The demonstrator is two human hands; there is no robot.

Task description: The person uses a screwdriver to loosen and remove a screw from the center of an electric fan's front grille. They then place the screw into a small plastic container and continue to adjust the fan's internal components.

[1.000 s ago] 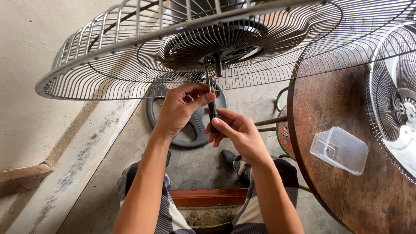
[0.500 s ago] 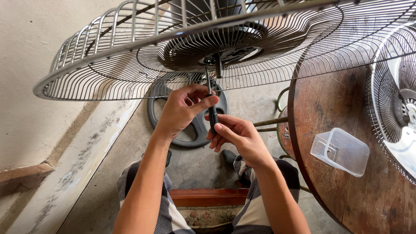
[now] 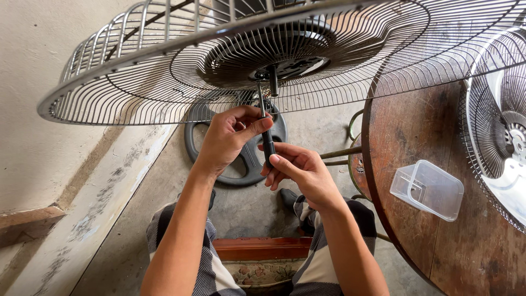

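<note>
Left hand (image 3: 227, 140): curled about the upper shaft of a screwdriver (image 3: 265, 131), thumb laid across it, fingers closed.
Right hand (image 3: 298, 172): just below and beside the left, fingers wrapped on the screwdriver's black handle, forefinger along it; the two hands nearly touch.
Screwdriver: upright, thin metal shaft rising from between the hands to the hub (image 3: 272, 68) directly above them; the tip sits beside a short dark stub hanging from the hub. Whether the tip is seated in a screw cannot be told.
Grille (image 3: 137, 82): large round wire fan guard, spreading above and around both hands, tilted, rim nearest the left hand's side.
Base (image 3: 241, 164): dark round fan foot on the floor (image 3: 164, 181), behind and below the hands.
Table (image 3: 438, 126): round, brown wood, to the right of the right hand.
Box (image 3: 427, 190): clear plastic, lying on the table, well apart from the right hand.
Second fan (image 3: 501, 131): wire-guarded, white inside, at the table's far right edge.
Wall (image 3: 33, 159): pale plaster, left of the left hand.
</note>
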